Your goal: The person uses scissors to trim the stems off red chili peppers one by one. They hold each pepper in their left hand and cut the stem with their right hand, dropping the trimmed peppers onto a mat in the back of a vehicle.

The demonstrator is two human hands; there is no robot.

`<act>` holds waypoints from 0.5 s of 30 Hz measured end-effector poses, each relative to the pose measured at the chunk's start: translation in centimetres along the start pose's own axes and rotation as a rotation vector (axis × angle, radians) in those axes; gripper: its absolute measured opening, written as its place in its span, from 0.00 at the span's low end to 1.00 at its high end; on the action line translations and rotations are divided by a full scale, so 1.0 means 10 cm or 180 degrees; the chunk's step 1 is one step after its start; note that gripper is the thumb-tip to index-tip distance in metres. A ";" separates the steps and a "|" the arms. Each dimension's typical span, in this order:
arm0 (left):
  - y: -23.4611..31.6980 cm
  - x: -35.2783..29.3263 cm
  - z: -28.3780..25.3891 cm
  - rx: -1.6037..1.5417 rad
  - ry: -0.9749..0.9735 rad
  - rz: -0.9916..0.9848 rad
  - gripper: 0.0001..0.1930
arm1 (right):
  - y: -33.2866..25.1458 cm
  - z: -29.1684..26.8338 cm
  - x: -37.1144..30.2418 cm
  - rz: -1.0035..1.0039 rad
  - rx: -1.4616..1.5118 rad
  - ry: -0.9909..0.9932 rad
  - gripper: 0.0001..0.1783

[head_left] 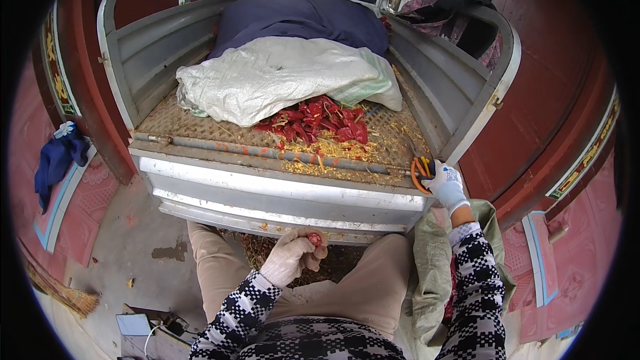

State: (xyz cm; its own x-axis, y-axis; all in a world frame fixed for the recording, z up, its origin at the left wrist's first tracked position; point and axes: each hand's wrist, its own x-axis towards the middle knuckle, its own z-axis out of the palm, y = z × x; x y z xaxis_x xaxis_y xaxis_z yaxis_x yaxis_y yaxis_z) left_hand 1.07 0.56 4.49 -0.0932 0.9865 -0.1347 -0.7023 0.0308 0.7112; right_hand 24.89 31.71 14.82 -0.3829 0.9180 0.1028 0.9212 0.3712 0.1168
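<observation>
Pinching red bit (pixel 314 239) — left hand (pixel 285 259) near; right hand (pixel 448 185) clamped on scissors (pixel 414 173), right and far of bit.

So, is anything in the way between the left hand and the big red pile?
In this view, yes: the silver end panel and the grey rail just beyond it lie between the left hand and the red pile, though reaching over them looks possible.
</observation>
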 end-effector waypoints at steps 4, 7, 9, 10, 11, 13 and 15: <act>0.03 -0.08 0.02 0.0183 0.0104 -0.0020 0.13 | -0.13 -0.01 0.14 0.0119 0.0081 -0.0157 0.31; 0.05 -0.13 0.01 0.0077 0.0033 0.0040 0.14 | -0.01 0.20 0.31 0.0136 0.0371 -0.0084 0.26; 0.10 -0.12 0.01 -0.0068 -0.0044 0.0054 0.14 | 0.24 0.33 0.30 0.0151 0.1151 -0.0026 0.22; 0.10 -0.12 0.00 -0.0113 0.0019 0.0111 0.13 | 0.33 0.38 0.24 0.0135 0.1647 0.0000 0.20; 0.10 -0.11 -0.03 -0.0158 0.0079 0.0166 0.13 | 0.42 0.44 0.15 0.0036 0.2581 -0.0096 0.19; 0.09 -0.11 -0.03 -0.0224 0.0315 0.0194 0.11 | 0.14 0.32 -0.40 -0.0371 0.4339 -0.0677 0.17; 0.11 -0.07 -0.10 -0.0056 0.0167 0.0256 0.11 | -0.17 0.22 -0.89 -0.0800 0.4715 -0.1362 0.18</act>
State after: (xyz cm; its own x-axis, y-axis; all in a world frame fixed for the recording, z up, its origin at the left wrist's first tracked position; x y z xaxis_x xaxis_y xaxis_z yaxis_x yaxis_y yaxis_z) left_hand -0.39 -0.31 4.68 -0.1863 0.9759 -0.1139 -0.7033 -0.0515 0.7091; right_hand 26.87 23.23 11.54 -0.7215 0.6881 -0.0775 0.1819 0.0804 -0.9800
